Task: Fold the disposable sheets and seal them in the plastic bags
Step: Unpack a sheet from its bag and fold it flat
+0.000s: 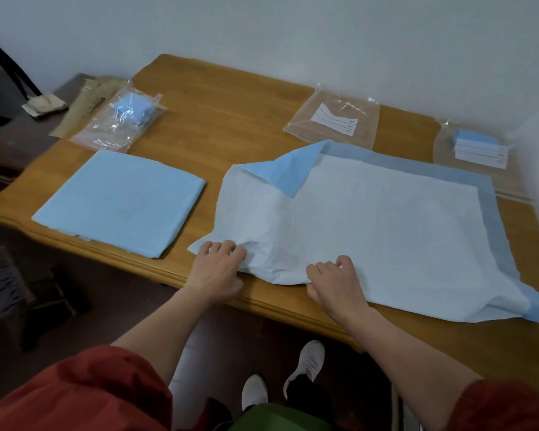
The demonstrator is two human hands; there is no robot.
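A large disposable sheet, white on top with a blue border, lies spread on the right half of the wooden table. Its far left corner is flipped over, showing the blue backing. My left hand grips the sheet's near left edge with curled fingers. My right hand pinches the crumpled near edge a little to the right. A stack of folded blue sheets lies at the left. At the back are an empty plastic bag, a bag holding a folded sheet, and another filled bag at the right.
A white wall runs behind the table. At the far left stands a dark side table with a small cloth pad and a tan packet. Below the table edge I see my white shoes and a green object.
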